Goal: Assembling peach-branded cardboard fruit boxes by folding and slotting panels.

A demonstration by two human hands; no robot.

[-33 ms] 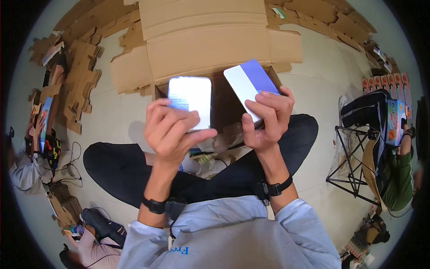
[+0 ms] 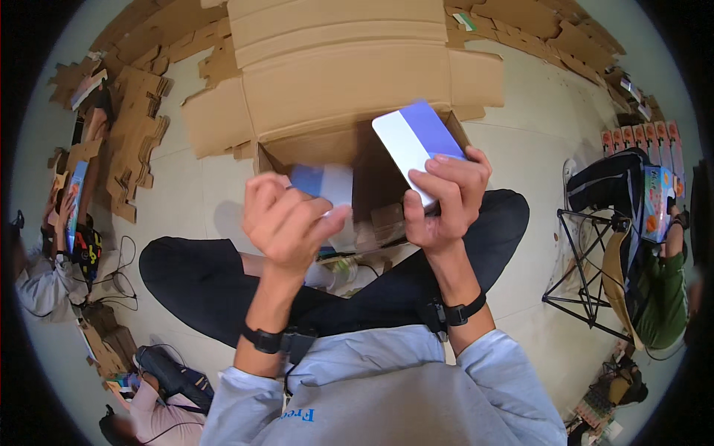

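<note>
My right hand is closed round a flat white-and-purple rectangular item with rounded corners; its exact kind does not show. It tilts above the right side of an open cardboard box. My left hand is closed on a second flat item, blue and white, above the box's left side. Motion blurs that item, and my fingers hide part of it. The box stands in front of my crossed legs with its far flaps folded out, and its inside is dark.
Flattened cardboard lies at the left and along the far edge. On the right stand a folding stool frame and a row of red-and-white packages. Other people sit at both sides; one at right holds a colourful box.
The item in my left hand has tipped and dropped lower, from a bright white face to a blurred blue-and-white one. My right hand has barely moved.
</note>
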